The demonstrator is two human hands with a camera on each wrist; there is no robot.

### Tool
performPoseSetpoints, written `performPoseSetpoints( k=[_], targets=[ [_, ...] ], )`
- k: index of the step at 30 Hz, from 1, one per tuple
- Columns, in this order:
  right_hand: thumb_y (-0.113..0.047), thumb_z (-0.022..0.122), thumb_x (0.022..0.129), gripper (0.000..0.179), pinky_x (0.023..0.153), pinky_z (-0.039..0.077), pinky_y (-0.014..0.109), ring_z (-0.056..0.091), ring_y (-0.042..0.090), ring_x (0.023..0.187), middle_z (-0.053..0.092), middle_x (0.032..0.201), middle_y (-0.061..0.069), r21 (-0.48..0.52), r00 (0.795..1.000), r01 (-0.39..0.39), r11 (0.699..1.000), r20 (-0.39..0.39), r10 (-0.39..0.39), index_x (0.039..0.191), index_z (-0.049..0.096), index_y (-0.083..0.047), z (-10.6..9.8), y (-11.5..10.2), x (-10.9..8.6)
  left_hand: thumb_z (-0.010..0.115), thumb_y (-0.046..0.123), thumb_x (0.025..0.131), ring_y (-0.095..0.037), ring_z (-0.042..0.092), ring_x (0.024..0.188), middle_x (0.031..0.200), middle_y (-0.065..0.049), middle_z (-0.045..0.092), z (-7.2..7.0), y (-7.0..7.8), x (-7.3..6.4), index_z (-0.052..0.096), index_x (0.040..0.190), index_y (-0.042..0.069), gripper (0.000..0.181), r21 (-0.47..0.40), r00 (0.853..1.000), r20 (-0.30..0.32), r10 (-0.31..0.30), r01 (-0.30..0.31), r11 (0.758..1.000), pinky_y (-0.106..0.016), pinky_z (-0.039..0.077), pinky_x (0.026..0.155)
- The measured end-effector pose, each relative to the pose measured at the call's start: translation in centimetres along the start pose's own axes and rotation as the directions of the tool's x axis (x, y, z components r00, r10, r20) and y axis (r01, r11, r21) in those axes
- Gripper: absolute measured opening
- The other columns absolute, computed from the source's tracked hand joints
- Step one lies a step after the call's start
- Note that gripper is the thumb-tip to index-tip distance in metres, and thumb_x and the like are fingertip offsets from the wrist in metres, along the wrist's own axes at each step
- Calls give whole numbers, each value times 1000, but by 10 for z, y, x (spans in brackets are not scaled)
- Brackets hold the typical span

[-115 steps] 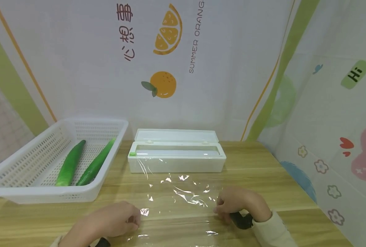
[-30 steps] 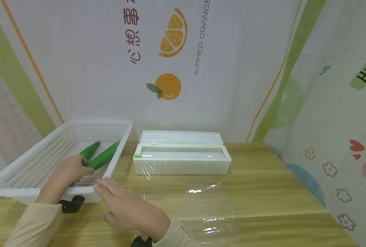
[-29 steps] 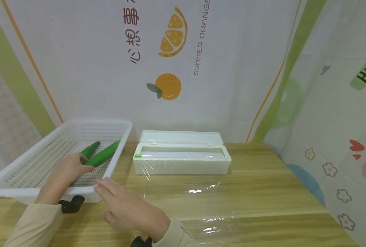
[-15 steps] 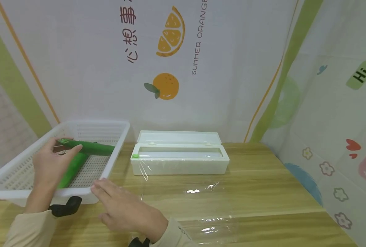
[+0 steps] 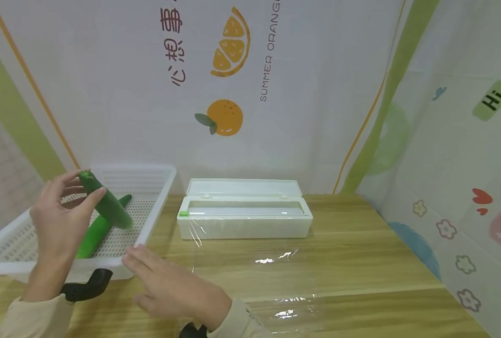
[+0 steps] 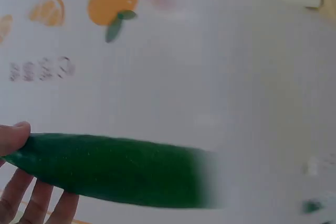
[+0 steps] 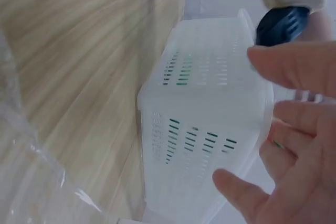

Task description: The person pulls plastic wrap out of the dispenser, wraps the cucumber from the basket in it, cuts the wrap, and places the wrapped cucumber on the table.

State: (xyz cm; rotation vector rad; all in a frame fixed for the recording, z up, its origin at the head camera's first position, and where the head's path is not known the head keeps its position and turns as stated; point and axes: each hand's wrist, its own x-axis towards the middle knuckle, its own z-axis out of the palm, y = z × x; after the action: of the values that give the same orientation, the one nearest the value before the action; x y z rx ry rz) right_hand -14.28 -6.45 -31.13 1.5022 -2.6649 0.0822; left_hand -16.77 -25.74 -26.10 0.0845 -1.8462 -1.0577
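Observation:
My left hand (image 5: 62, 218) pinches a green cucumber (image 5: 109, 204) near its stem end, between thumb and fingers, tilted above the white basket (image 5: 157, 213). In the left wrist view the cucumber (image 6: 115, 169) stretches to the right from my fingertips, its far end blurred. A second cucumber (image 5: 94, 237) lies in the basket, partly behind the held one. My right hand (image 5: 174, 286) is at the basket's near right corner, fingers extended and holding nothing. In the right wrist view its fingers (image 7: 294, 66) lie along the basket rim.
A white cling film dispenser (image 5: 244, 227) with its lid raised stands at the back of the wooden table (image 5: 360, 263). Clear cling film (image 5: 254, 281) runs from it across the tabletop toward the front. Printed cloth (image 5: 318, 117) hangs behind and at the right side.
Both hands have left the film and gone to the basket. My left hand has gripped a cucumber, lifted it and turned it. My right hand stays at the basket's corner.

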Motion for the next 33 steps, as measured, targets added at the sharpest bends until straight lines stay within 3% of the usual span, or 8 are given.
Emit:
performPoseSetpoints(
  k=[6,10,12,17,22,24,27,33],
  targets=[
    [-31,49,96,70,112,19,18,5,6,142,-3,157,-4,265,999,-14,964,-27,22,150,7,-18,-9,10,-5,72,-8,73,6,55,86,97,21,53,-10,48,-6,63,115,2,44,-59,990,-20,143,-144,988,-3,44,76],
    [-29,47,97,76,113,23,32,7,18,143,-9,156,4,383,982,-112,917,-99,161,150,-6,-19,-29,19,-15,69,-16,72,-8,57,86,102,1,60,-16,74,-12,59,116,-5,47,-331,994,-2,109,-103,938,-11,49,79],
    [-26,50,95,80,113,23,41,4,23,144,-12,156,5,441,959,-156,884,-148,242,149,-9,-21,-41,25,-23,66,-21,70,-14,56,86,102,-7,61,-19,81,-16,55,117,-9,49,-534,996,33,81,-51,844,-15,51,78],
    [-23,58,91,84,111,21,54,2,32,144,-10,157,5,477,882,-270,837,-225,413,150,-1,-22,-68,43,-48,53,-32,72,-19,57,83,96,-13,63,-16,82,-24,45,120,-14,52,-849,983,178,43,132,512,-22,54,76],
    [-22,66,87,68,105,38,47,37,30,132,32,149,10,377,861,-325,867,-262,436,144,31,-14,-79,75,-83,39,-28,83,-20,62,91,103,-10,57,-2,68,-34,44,122,-6,46,-887,906,401,137,347,303,-32,54,86],
    [-22,68,85,56,95,46,39,53,22,115,51,134,7,379,880,-300,875,-244,407,135,45,-11,-78,89,-100,39,-23,87,-19,63,94,104,-7,55,5,66,-40,47,120,0,42,-844,867,481,132,417,338,-34,52,88],
    [-27,69,83,44,79,48,28,56,11,91,63,111,0,422,909,-280,862,-171,379,122,56,-10,-72,106,-128,44,-16,89,-15,64,94,103,-3,56,14,62,-52,49,117,8,37,-735,802,593,69,504,453,-32,52,88],
    [-39,69,82,42,70,44,23,47,13,84,55,98,1,527,928,-299,796,-34,371,110,58,-9,-52,138,-177,63,2,85,-12,65,88,101,2,59,35,55,-77,48,107,9,27,-370,618,782,-79,563,739,-27,54,84]
  ],
)
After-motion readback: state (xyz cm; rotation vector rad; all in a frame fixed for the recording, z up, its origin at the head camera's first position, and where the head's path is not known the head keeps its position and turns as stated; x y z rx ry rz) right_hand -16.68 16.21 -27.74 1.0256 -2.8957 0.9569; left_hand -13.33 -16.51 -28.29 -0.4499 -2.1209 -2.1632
